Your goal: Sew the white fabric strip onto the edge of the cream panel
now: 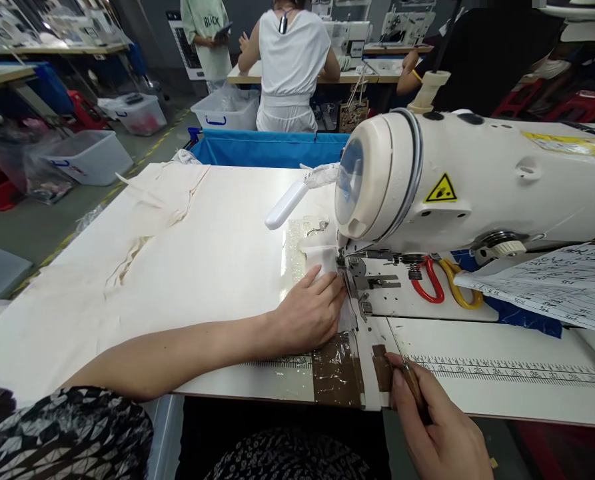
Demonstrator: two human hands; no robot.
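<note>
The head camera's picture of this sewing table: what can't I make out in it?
- Head view: part of the white fabric, hidden beneath the left hand.
- Head view: the arm beyond the right hand, cut off by the bottom edge.
- Head view: the far end of the sewing machine, cut off by the right edge.
- Head view: the writing on the papers, too small to read.

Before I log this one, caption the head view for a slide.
Left hand resting on white fabric at a sewing machine, right hand holding a wooden-handled awl.
</note>
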